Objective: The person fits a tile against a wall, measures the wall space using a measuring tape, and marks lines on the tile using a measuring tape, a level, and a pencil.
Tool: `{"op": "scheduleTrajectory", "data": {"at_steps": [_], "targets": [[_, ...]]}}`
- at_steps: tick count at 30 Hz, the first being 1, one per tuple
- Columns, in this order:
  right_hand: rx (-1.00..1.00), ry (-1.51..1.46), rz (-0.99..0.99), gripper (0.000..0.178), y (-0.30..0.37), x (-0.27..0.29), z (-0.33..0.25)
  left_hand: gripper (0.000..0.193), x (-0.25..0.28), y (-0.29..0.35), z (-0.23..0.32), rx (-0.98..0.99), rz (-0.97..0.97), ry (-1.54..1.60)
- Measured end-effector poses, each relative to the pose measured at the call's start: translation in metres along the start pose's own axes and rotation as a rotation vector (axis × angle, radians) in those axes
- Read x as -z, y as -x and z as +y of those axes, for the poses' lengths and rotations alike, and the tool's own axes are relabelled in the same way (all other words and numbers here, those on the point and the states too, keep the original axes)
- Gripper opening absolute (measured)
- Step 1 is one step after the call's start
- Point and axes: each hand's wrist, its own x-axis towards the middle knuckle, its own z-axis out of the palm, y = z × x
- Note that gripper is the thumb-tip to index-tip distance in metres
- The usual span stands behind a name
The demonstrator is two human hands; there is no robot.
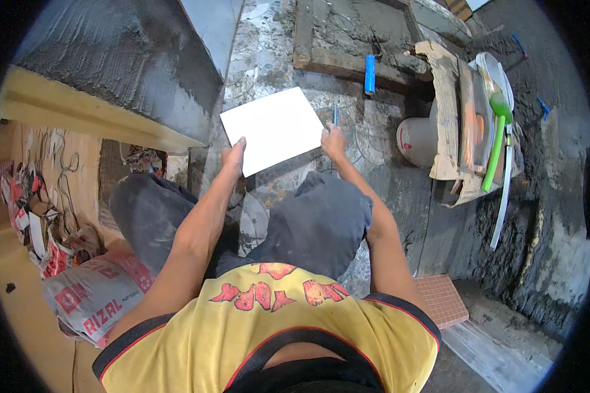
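Observation:
A blank white rectangular tile (275, 131) is held out in front of me above the stained floor, slightly tilted. My left hand (233, 156) grips its near left edge, thumb on top and the other fingers hidden beneath. At the tile's right edge is my right hand (334, 141), closed round a thin blue pen (335, 115) that points away from me. Whether the right fingers also pinch the tile is hard to tell.
Beyond the tile lie a mortar-caked wooden box (334, 64) and a blue-handled tool (370, 75). On the right are a white bucket (416, 142), torn cardboard (442, 98) and a green-handled brush-like tool (495, 154). Pinkish tiles (442, 299) and a cement bag (101, 291) flank me.

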Motion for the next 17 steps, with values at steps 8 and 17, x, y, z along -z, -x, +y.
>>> {"op": "scheduleTrajectory", "data": {"at_steps": [8, 17], "targets": [[0.311, -0.003, -0.030, 0.032, -0.004, 0.063, 0.007, 0.047, -0.010, 0.060, 0.091, 0.150, -0.520, 0.381], [0.074, 0.435, -0.397, 0.059, 0.088, 0.292, -0.104, 0.043, 0.019, 0.295, 0.311, -0.659, -0.362, -0.663]]}}
